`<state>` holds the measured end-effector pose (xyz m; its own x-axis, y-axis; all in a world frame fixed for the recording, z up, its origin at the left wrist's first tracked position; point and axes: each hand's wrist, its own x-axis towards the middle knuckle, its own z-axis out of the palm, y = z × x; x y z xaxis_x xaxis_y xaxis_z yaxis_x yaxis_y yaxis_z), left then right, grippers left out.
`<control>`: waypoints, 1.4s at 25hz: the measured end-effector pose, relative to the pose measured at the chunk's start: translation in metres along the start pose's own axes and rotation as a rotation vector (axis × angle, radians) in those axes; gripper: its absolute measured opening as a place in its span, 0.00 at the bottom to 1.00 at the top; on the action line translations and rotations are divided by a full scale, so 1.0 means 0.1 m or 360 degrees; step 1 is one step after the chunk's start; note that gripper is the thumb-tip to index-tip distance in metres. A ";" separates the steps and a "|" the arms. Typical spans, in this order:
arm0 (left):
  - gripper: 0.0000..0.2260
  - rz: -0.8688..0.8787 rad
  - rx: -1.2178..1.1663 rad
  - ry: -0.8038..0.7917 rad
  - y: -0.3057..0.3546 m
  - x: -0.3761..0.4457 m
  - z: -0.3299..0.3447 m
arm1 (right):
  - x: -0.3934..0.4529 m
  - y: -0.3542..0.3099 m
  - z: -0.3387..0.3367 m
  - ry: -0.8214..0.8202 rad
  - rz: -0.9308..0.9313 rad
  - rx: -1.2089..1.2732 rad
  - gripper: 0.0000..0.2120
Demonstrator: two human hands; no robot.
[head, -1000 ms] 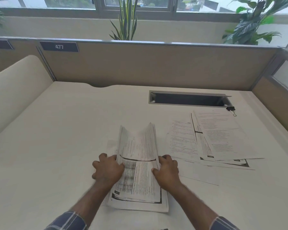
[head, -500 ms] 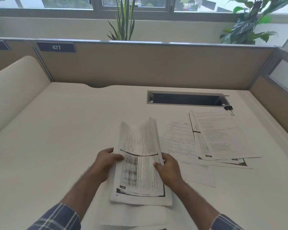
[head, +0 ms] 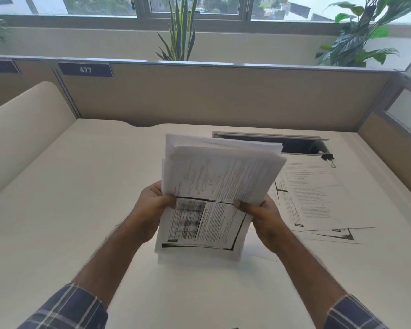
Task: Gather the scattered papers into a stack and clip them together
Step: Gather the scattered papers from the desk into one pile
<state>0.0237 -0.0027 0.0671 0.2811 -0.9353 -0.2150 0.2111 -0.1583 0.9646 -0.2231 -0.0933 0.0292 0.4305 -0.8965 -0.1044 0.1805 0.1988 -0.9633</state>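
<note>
A stack of printed papers point(head: 214, 200) is lifted off the desk and tilted up toward me, its top edges uneven. My left hand point(head: 153, 203) grips its left edge and my right hand point(head: 259, 210) grips its right edge, thumbs on the front sheet. More printed sheets point(head: 316, 198) lie spread on the desk to the right, overlapping each other. A black binder clip point(head: 328, 157) rests on the desk at the far corner of those sheets, apart from both hands.
A cream desk point(head: 69, 210) is bounded by tan partition walls point(head: 223, 96) at the back and right. An open cable slot point(head: 299, 144) is cut into the desk behind the papers. Potted plants point(head: 179, 32) stand on the window ledge.
The stack lay flat on the desk between my hands a second ago. Both hands have since lifted it and tilted it upright, closer to the camera.
</note>
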 end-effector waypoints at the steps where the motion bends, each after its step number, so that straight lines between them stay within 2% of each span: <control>1: 0.22 0.0044 -0.0026 -0.0011 0.04 0.00 0.03 | -0.01 -0.08 0.01 0.0023 -0.0022 -0.0013 0.25; 7: 0.17 0.0327 -0.0014 -0.0025 0.18 -0.01 0.19 | -0.07 -0.47 0.06 0.0120 -0.0280 -0.0203 0.13; 11: 0.15 0.0430 0.0057 -0.0123 0.22 -0.01 0.20 | -0.14 -0.53 0.06 0.0117 -0.0385 -0.0235 0.13; 14: 0.21 0.0441 0.0049 -0.0169 0.17 0.00 0.19 | -0.16 -0.52 0.01 0.0097 -0.0430 -0.0253 0.18; 16: 0.24 0.0395 0.0058 -0.0186 0.11 0.03 0.18 | -0.15 -0.48 -0.06 0.0083 -0.0418 -0.0263 0.20; 18: 0.21 0.0298 0.0103 -0.0203 0.00 0.04 0.19 | -0.15 -0.41 -0.11 0.0075 -0.0348 -0.0286 0.20; 21: 0.15 0.0187 0.0169 -0.0158 -0.19 0.01 0.24 | -0.17 -0.24 -0.11 0.0058 -0.0183 -0.0377 0.16; 25: 0.12 0.0239 0.0090 -0.0046 -0.28 -0.05 0.30 | -0.24 -0.17 -0.03 0.0154 -0.0248 -0.0377 0.14; 28: 0.11 0.0234 0.0109 -0.0052 -0.34 -0.09 0.33 | -0.25 -0.13 -0.04 0.0202 -0.0247 -0.0351 0.13; 33: 0.08 0.0286 0.0307 0.0018 -0.59 -0.20 0.41 | -0.32 0.07 -0.11 0.0182 -0.0078 -0.0757 0.10; 35: 0.07 0.0328 0.0418 0.0103 -0.63 -0.17 0.43 | -0.33 0.06 -0.13 0.0157 -0.0072 -0.0739 0.10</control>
<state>-0.0342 0.0094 0.0166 0.3535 -0.9353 -0.0127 -0.1025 -0.0523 0.9934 -0.2478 -0.0681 0.0234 0.3415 -0.9379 -0.0609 -0.2267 -0.0194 -0.9738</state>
